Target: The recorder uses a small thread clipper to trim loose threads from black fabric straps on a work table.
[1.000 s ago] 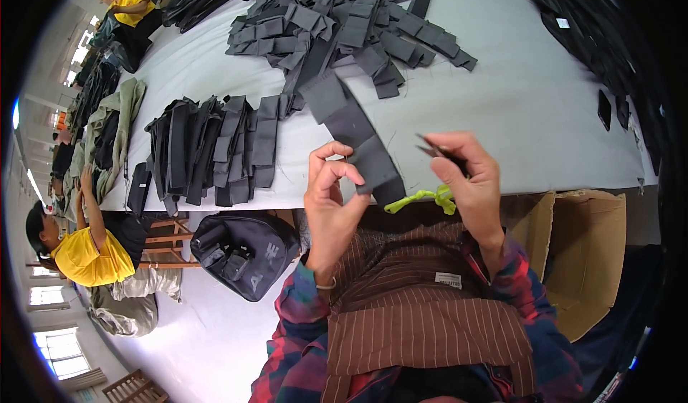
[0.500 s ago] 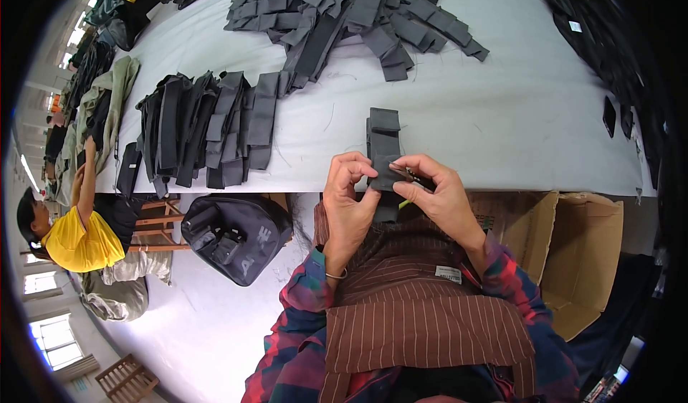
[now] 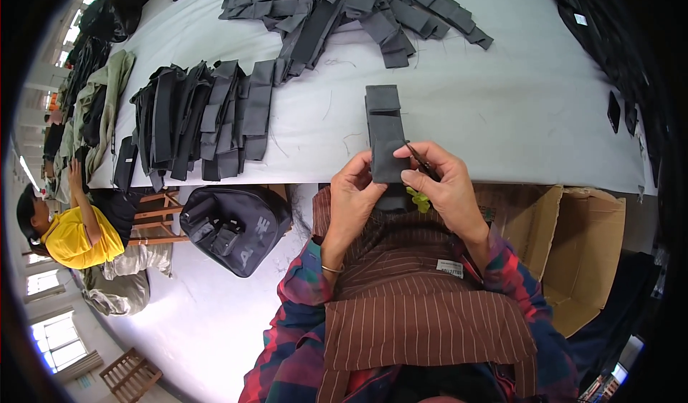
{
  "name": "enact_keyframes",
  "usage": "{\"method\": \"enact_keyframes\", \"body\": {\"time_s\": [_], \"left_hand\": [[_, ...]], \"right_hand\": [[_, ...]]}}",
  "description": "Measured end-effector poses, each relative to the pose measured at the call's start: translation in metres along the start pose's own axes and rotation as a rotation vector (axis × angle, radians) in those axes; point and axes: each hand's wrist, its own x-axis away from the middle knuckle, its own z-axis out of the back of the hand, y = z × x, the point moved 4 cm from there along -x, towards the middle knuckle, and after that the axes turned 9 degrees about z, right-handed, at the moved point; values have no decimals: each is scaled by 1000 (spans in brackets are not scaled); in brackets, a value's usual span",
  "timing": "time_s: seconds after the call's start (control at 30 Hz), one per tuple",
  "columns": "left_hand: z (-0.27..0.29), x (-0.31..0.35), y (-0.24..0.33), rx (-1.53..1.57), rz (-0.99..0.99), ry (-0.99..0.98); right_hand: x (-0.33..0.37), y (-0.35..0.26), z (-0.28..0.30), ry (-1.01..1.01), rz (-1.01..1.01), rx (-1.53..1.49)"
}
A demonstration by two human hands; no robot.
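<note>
My left hand [image 3: 356,191] pinches the left edge of a dark grey fabric strip [image 3: 387,127] with stitched, folded segments. The strip lies partly on the table, and its near end comes over the front edge toward me. In my right hand [image 3: 448,188] is a slim dark pointed tool, apparently thread snips [image 3: 424,161], tip upward beside the strip's right edge. Its thumb and fingertips are close against the fabric. A yellow-green piece [image 3: 418,201] hangs under the right hand; what it belongs to is hidden.
Similar strips lie in a row [image 3: 204,120] at left and a loose heap [image 3: 344,8] farther back on the white-covered table [image 3: 502,109]. Dark garments [image 3: 598,44] line the right side. Below stand a black bag [image 3: 236,227] and an open cardboard box [image 3: 584,259]. A person in yellow [image 3: 82,238] works at left.
The strip has been shifted slightly away from me and its upper part lies straighter. The snips' tip now shows more clearly, and the yellow-green piece has come into fuller view.
</note>
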Motion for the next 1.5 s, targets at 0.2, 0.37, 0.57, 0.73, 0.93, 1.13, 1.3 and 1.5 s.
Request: {"method": "enact_keyframes", "body": {"time_s": [0.2, 0.37, 0.57, 0.73, 0.93, 1.13, 1.3, 1.5], "left_hand": [[2, 2, 3, 120, -66, 89], [5, -1, 8, 95, -180, 115], [4, 0, 11, 132, -188, 120], [0, 1, 13, 174, -168, 94], [1, 1, 12, 185, -148, 116], [0, 2, 13, 142, -214, 94], [-1, 3, 14, 135, -207, 88], [-3, 4, 15, 141, -189, 107]], "right_hand": [[-2, -17, 4, -28, 157, 290], [1, -30, 14, 22, 312, 456], [3, -35, 12, -44, 398, 650], [2, -35, 8, -42, 529, 769], [4, -37, 5, -26, 564, 806], [3, -34, -5, -37, 559, 757], [3, -35, -7, -45, 572, 776], [4, -31, -6, -38, 542, 740]]}}
